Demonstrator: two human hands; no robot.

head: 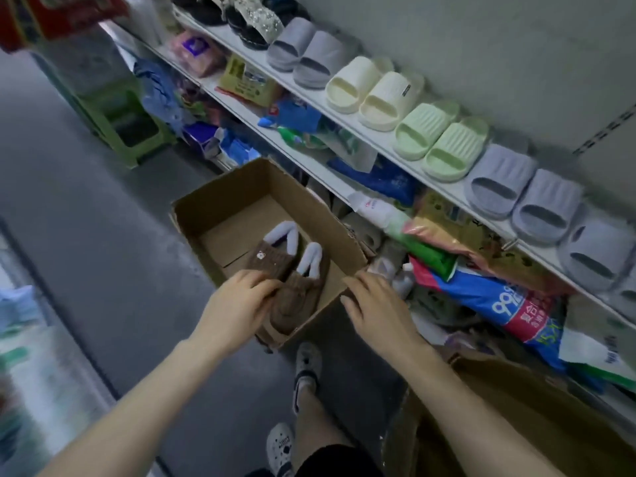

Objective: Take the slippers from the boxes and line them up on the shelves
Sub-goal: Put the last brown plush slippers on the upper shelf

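Pinching heel end of brown slippers [275, 266] w/ left grip [237, 301], fingers curled over the top. Resting right grip [375, 304] on near corner of box [223, 204], fingers loosely spread, nothing held, prob. steadying it. Both slippers down inside box as a pair, white ears pointing away.

Step in hand, by the look: lifting this pair out. Nxt: raise clear of box wall, swing right and up to shelf [385, 152], set down in line w/ the rest. Top shelf packed w/ slides [375, 94] in grey, cream, green, lilac, so need a gap; none plain in view.

Below: heaped packets [499, 297] jutting past shelf edge, close to lift path. Also second box [516, 407] at right, green stool [120, 125] far left.
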